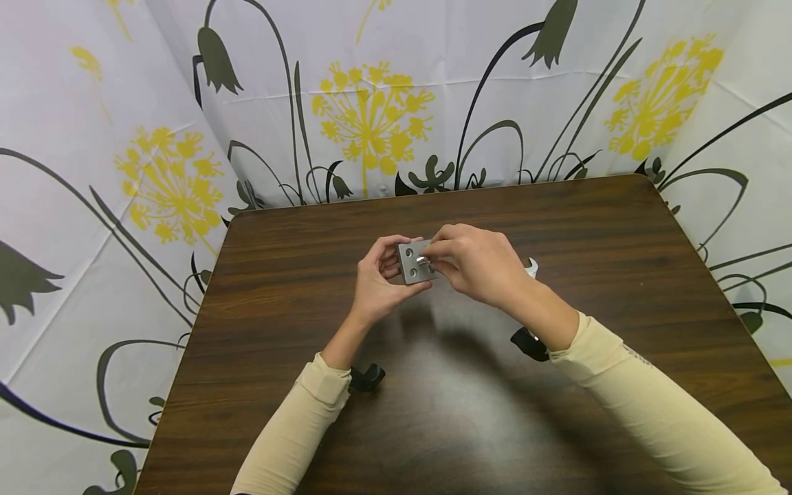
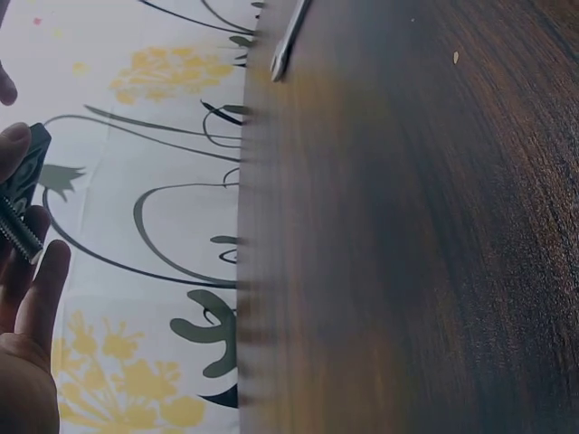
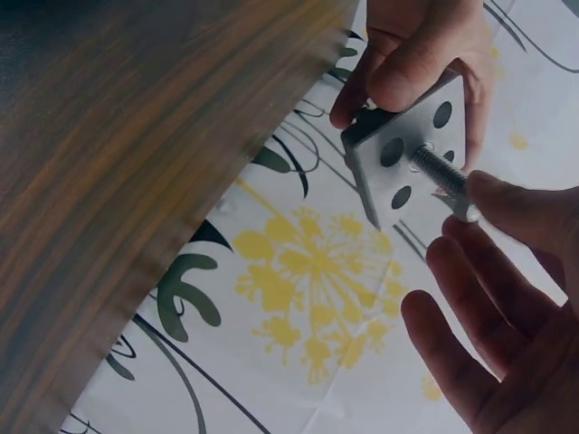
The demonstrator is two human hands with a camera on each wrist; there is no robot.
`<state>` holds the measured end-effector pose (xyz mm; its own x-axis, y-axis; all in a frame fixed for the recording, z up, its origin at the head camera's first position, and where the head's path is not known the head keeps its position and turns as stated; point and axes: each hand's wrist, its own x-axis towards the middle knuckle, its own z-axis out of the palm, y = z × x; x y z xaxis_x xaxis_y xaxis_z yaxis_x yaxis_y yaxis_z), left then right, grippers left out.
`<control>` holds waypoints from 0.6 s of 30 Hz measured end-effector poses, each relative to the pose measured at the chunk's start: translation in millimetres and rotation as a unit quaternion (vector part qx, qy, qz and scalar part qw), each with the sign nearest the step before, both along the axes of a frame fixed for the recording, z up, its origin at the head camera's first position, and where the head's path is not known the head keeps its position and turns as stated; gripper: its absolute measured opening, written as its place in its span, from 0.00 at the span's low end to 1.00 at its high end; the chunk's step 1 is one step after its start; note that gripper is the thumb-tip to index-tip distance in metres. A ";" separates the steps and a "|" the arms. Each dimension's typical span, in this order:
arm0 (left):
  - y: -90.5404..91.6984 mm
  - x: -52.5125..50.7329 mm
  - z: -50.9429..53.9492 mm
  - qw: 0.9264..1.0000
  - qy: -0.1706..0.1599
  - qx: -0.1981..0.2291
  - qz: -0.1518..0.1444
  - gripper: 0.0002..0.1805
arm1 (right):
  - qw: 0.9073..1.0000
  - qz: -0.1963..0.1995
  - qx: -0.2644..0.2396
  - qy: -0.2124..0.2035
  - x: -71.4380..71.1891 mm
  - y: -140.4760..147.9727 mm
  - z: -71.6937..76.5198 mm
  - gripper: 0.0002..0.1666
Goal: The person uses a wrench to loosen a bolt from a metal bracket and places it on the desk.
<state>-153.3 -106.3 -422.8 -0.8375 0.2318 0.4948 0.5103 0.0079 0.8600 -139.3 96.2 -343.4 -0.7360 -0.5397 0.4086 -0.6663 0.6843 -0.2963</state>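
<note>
A grey square metal plate (image 1: 417, 249) with several holes is held up above the table. My left hand (image 1: 377, 285) grips the plate by its edges, thumb on the near side and fingers on the far side. A threaded bolt (image 3: 441, 169) stands in the plate's middle hole. My right hand (image 1: 485, 265) pinches the bolt's outer end between thumb and fingers, as the right wrist view shows. In the left wrist view, a length of thread (image 2: 18, 231) shows beside the plate (image 2: 27, 172), partly hidden by the fingers.
A silver open-ended wrench (image 2: 288, 43) lies on the dark wood table (image 1: 278, 309), mostly hidden behind the right forearm in the head view. Black wrist camera mounts (image 1: 369, 378) hang under both forearms. A flower-patterned curtain (image 1: 408, 41) stands behind the table.
</note>
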 end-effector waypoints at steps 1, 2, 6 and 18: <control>0.3 1.9 2.6 1.000 0.001 -0.002 0.002 0.39 | 1.000 -0.005 -0.005 0.003 0.1 -0.3 -0.7 0.15; 0.7 3.5 5.0 1.000 0.001 -0.004 0.003 0.38 | 1.000 -0.012 -0.012 0.004 0.0 -0.9 -1.4 0.16; 1.9 3.6 7.4 1.000 0.000 -0.009 0.003 0.38 | 0.998 -0.047 -0.030 -0.002 -0.6 -3.0 -1.6 0.17; 3.2 2.9 4.2 1.000 -0.005 0.002 -0.005 0.38 | 1.000 -0.009 0.003 -0.004 -0.3 -0.5 -0.3 0.13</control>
